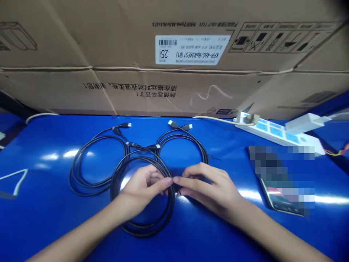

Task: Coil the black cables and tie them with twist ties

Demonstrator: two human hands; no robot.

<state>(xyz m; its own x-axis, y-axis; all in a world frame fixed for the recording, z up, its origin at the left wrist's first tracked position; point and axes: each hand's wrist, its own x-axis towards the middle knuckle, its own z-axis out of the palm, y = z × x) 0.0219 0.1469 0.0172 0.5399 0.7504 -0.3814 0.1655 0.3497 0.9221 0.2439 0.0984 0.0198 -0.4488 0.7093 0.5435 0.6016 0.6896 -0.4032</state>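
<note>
The left hand and right hand close in narrowly over a coiled black cable, fingertips almost meeting — from here I can't tell if they're pinching it — the coil flat on the blue table

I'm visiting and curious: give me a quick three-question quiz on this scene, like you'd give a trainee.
1. True or false: the left hand and the right hand are both at the front black cable coil.
2. Which lies to the right of the right hand? A) a phone B) a mug C) scissors
3. How many cable coils lie on the blue table?

Key: 1 true; 2 A; 3 three.
</note>
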